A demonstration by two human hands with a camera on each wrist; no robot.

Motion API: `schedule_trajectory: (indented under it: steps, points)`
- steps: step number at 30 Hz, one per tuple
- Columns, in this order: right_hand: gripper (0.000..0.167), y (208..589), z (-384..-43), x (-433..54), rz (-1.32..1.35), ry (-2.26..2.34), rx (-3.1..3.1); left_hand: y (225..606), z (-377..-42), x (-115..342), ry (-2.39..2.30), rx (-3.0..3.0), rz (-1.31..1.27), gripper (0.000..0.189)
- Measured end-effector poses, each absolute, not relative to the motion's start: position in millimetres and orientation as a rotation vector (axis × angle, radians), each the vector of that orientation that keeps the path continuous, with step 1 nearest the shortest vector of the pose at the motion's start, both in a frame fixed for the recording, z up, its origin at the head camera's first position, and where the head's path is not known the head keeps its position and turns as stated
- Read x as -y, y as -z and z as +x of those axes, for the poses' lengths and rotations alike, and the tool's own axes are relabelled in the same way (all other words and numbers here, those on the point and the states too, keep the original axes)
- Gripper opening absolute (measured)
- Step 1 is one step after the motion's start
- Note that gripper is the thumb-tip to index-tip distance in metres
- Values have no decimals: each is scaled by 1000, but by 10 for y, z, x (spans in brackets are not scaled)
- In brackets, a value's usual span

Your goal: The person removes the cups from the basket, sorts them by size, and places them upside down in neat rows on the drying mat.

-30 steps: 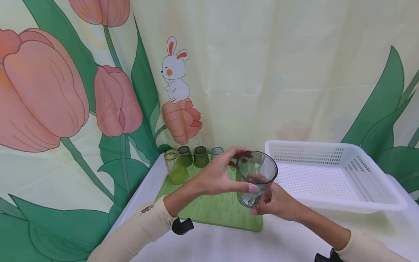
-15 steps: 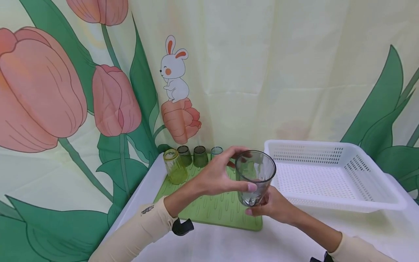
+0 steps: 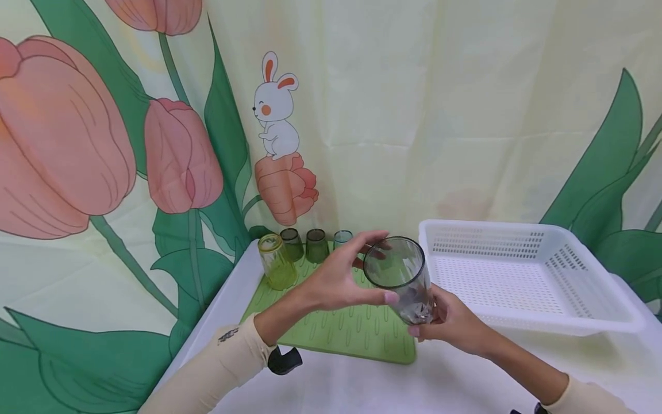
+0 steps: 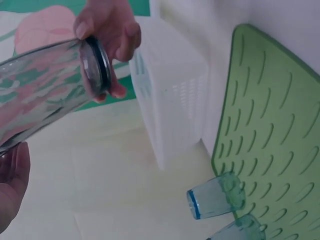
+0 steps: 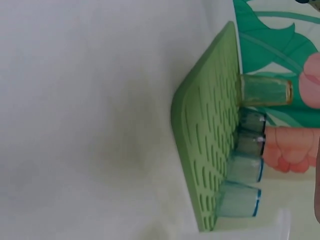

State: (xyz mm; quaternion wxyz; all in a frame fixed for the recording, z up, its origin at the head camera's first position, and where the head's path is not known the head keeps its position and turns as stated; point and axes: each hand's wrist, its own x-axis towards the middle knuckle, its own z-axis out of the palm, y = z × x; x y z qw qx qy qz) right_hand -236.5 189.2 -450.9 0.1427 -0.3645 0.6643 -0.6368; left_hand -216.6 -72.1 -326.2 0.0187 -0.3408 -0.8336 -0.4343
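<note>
A tall clear grey drinking glass [image 3: 395, 264] with a dark rim is held above the mat's right side, its mouth toward the head camera and its base tilted to the right. My left hand [image 3: 338, 275] grips it near the rim, thumb in front and fingers behind. With the fingers of my right hand [image 3: 452, 322] I hold the glass by its base. The left wrist view shows the right hand's fingertips around the thick base [image 4: 96, 67], and part of the left hand [image 4: 12, 187] at the glass's other end.
A green ribbed mat [image 3: 357, 339] lies on the white table. Along its back stand a yellow glass [image 3: 279, 264], two dark glasses [image 3: 316, 247] and two blue glasses [image 5: 240, 199], one hidden in the head view. A white perforated basket [image 3: 517, 322] stands on the right.
The glass has tilted: its rim has shifted slightly left and its base has swung right. My right hand, still on the base, has moved a little right; the left hand stays near the rim.
</note>
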Motion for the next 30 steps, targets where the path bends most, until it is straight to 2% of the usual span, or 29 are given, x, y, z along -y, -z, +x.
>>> schedule_trajectory:
  steps: [14,30]
  points:
    - [61,4338,-2360,-2259,-1168,1934,-1941,3312,-2188,814,1363,2589,-1143,94]
    - [69,4077,-2306,-2402,-1254,2070,-2003,3492,-2249,836,1431,2638,-1139,100]
